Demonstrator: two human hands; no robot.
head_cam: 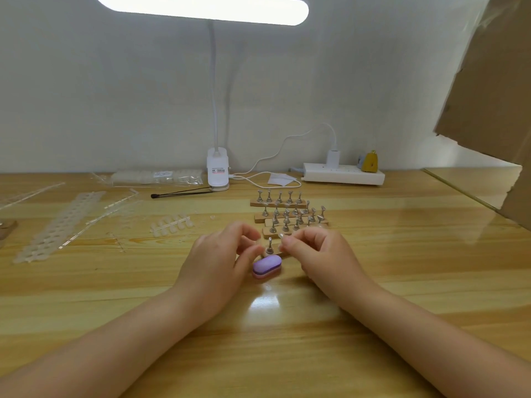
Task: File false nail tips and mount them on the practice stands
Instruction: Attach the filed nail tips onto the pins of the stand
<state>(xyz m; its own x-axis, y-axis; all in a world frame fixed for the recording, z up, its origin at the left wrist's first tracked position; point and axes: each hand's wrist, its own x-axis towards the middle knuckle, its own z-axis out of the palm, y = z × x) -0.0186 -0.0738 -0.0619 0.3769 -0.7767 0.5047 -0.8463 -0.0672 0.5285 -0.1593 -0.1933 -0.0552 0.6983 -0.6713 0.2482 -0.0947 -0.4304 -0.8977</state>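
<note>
Left hand (224,254) curling, fingertips beside a metal stand (269,247); grasp unclear. Right hand (313,251) pinching a clear nail tip (281,236) just beside that stand. Purple buffer block (266,266) lying below, between hands. Rows of stands (290,214) standing behind. Loose nail tips (171,224) lying leftward on wooden table (402,254).

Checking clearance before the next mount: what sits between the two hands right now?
In the head view, one metal stand rises upright between the left hand and right hand; the purple buffer block lies just in front of it.
</note>
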